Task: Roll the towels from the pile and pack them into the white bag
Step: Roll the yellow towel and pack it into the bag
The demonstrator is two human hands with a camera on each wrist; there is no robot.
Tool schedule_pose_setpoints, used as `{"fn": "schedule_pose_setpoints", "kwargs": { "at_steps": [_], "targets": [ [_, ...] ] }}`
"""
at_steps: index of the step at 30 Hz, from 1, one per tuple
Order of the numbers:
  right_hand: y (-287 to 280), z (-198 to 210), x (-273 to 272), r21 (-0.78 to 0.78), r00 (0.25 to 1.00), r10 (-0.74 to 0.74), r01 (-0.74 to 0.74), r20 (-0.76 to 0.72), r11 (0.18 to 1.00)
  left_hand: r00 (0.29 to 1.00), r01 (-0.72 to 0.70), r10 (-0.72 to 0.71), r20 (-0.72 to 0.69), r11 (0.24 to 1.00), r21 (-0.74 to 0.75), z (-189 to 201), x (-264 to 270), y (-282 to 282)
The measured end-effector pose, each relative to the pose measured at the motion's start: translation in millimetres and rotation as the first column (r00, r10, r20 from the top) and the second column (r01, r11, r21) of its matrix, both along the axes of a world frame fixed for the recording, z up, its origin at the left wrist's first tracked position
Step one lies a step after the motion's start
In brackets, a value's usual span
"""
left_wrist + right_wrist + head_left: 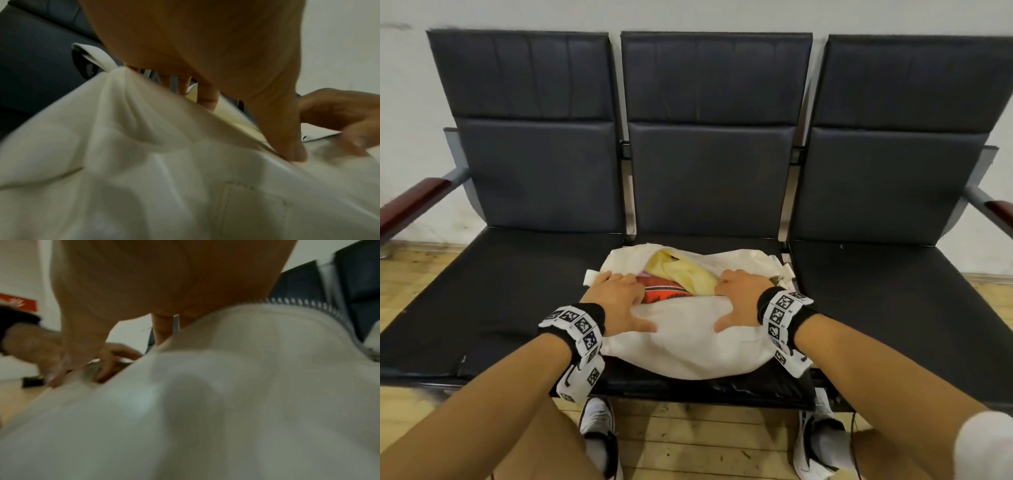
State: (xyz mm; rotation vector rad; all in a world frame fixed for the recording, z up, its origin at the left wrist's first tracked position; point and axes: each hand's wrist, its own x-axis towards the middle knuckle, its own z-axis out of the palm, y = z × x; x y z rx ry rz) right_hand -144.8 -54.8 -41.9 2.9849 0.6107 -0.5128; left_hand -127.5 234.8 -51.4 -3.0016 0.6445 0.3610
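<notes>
A three-seat bench [709, 144] with dark padded cushions stands beyond the hands against a plain white wall [407, 102]. Wooden armrests [410, 202] flank it. Light plank flooring [688, 442] lies below the wrists.

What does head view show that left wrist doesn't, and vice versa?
Head only: the three-seat bench with the white bag on its middle seat, a red towel beside the yellow towel in the open mouth, wrist bands, shoes, wood floor.
Left wrist only: a close look at the left hand's fingers reaching over the bag's edge into the opening, and a stitched patch on the fabric.
Both: left hand, right hand, both on the bag, yellow towel inside.
</notes>
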Motion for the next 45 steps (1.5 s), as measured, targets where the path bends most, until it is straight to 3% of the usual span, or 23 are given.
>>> {"fn": "schedule_pose_setpoints", "kwargs": {
  "at_steps": [4, 8, 16, 19, 21, 23, 25, 28, 32, 35, 38, 45],
  "targets": [
    [7.9, 2.0, 5.1, -0.010, 0.991, -0.092, 0.091, -0.097, 0.996, 0.999, -0.054, 0.054, -0.003, 0.998, 0.040, 2.2, -0.7, 7.3],
    [3.0, 23.4, 8.5, 0.058, 0.985, -0.157, 0.161, -0.078, 0.985, 0.997, -0.076, 0.076, 0.004, 0.997, -0.002, 26.3, 0.9, 5.4],
    [3.8, 114.3, 42.2, 0.237, 0.963, -0.208, 0.165, 0.170, 0.957, 0.951, -0.191, 0.236, 0.198, 0.956, -0.222, 88.5, 43.1, 6.4],
    [16.7, 93.8, 46.2, 0.160, 0.963, -0.217, 0.192, 0.160, 0.968, 0.943, -0.278, 0.312, 0.115, 0.930, -0.241, 72.0, 45.8, 21.6],
    [21.5, 58.5, 43.3, 0.060, 0.980, -0.196, 0.193, 0.038, 0.979, 0.953, -0.297, 0.303, 0.013, 0.939, -0.173, 48.9, 38.6, 31.8],
    [19.4, 25.6, 35.9, 0.061, 0.976, -0.193, 0.200, -0.096, 0.978, 0.963, -0.268, 0.265, -0.037, 0.957, -0.109, 32.5, 27.9, 35.0],
    [14.5, 10.3, 32.5, 0.102, 0.969, -0.214, 0.227, -0.124, 0.969, 0.969, -0.248, 0.246, -0.035, 0.963, -0.103, 28.2, 23.7, 34.4],
    [8.7, 13.6, 35.4, 0.147, 0.970, -0.210, 0.227, -0.123, 0.963, 0.974, -0.225, 0.223, -0.034, 0.967, -0.120, 31.1, 28.2, 30.9],
    [-4.5, 24.5, 38.4, 0.074, 0.989, -0.150, 0.149, 0.009, 0.986, 0.983, -0.181, 0.183, 0.009, 0.975, -0.126, 28.7, 32.8, 21.6],
    [-15.1, 15.4, 39.0, 0.058, 0.950, -0.273, 0.284, -0.148, 0.957, 0.956, -0.288, 0.275, -0.105, 0.947, -0.140, 18.6, 33.2, 22.0],
    [-16.5, 1.7, 37.9, 0.066, 0.903, -0.318, 0.350, -0.289, 0.934, 0.949, -0.299, 0.281, -0.143, 0.946, -0.124, 15.6, 32.7, 20.0],
    [-11.7, -0.9, 33.3, 0.229, 0.944, -0.301, 0.326, -0.135, 0.917, 0.951, -0.309, 0.307, -0.039, 0.943, -0.124, 17.4, 28.0, 18.9]
  ]
}}
